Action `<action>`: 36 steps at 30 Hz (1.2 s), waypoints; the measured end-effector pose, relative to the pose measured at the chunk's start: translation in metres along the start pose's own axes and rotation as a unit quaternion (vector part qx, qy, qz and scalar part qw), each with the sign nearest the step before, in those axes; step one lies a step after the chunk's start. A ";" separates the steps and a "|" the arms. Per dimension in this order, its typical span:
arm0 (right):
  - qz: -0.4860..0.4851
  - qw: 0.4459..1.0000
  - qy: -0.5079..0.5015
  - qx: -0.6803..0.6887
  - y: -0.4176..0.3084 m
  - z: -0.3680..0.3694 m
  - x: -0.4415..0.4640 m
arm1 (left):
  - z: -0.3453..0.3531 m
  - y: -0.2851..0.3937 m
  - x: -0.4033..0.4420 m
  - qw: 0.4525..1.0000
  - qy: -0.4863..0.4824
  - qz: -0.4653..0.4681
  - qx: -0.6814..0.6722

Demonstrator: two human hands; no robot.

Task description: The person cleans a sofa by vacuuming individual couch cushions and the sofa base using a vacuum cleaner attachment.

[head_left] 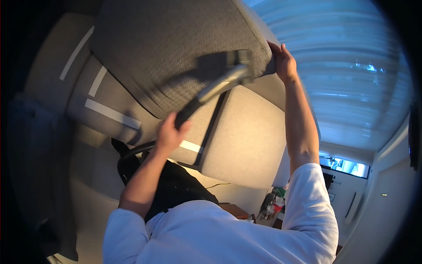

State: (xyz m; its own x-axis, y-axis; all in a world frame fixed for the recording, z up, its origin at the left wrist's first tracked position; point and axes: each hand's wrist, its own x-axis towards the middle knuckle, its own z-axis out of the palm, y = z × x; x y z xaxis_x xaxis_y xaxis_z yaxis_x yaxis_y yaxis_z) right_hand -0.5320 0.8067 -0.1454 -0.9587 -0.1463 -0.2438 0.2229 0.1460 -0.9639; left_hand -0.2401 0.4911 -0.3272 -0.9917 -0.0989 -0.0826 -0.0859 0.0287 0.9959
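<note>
My left hand (170, 136) is wrapped around the dark handle of a vacuum cleaner wand (213, 89). The wand's wide nozzle (239, 61), blurred by motion, is at the face of a large grey sofa cushion (171, 39), and its shadow falls on the fabric. Whether the nozzle touches the cloth I cannot tell. From under my left wrist a black hose (138, 149) runs down to the left. On the cushion's right edge is my right hand (285, 62), gripping its corner, with some fingers hidden behind it. The cushion stands tilted up off the sofa.
Below the cushion is the lighter sofa seat (246, 136), with a dark gap on its left. White strips (112, 113) mark the sofa on the left. Sheer curtains (351, 79) hang at the right. Assorted items (273, 203) lie on the floor behind my right side.
</note>
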 end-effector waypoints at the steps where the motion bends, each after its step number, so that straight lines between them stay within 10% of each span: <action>1: 0.000 1.000 -0.002 -0.004 -0.005 0.004 -0.005 | 0.025 0.009 0.012 0.999 -0.008 0.037 -0.006; 5: 0.045 0.996 0.010 0.076 -0.005 0.007 -0.009 | 0.067 0.020 0.042 0.997 -0.045 0.062 0.017; 12: 0.015 1.000 0.021 -0.003 0.012 -0.002 0.002 | -0.057 -0.172 -0.073 0.951 0.005 -0.202 0.236; 15: -0.020 0.975 0.032 -0.217 -0.005 0.029 -0.011 | -0.095 -0.165 -0.090 0.943 -0.020 -0.200 0.264; 18: -0.188 0.818 0.036 -0.542 0.011 0.035 -0.001 | -0.065 -0.144 -0.084 0.980 0.011 -0.134 0.146; 25: -0.160 0.808 0.113 -0.555 0.000 0.053 -0.007 | -0.002 -0.120 -0.023 0.989 0.006 -0.073 0.128; 33: -0.131 0.849 0.086 -0.504 0.007 0.021 0.021 | -0.137 -0.282 -0.127 0.892 0.035 -0.412 0.182; 36: -0.134 0.846 0.109 -0.504 0.005 0.026 0.024 | -0.149 -0.263 -0.120 0.933 -0.007 -0.326 0.154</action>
State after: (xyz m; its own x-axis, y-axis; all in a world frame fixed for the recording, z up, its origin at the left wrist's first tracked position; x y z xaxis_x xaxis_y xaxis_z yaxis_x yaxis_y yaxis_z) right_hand -0.5491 0.7787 -0.1587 -0.9853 -0.1382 0.1001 -0.1660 0.9125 -0.3738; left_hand -0.0843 0.3474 -0.5738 -0.7202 -0.1826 -0.6693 -0.6922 0.2522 0.6762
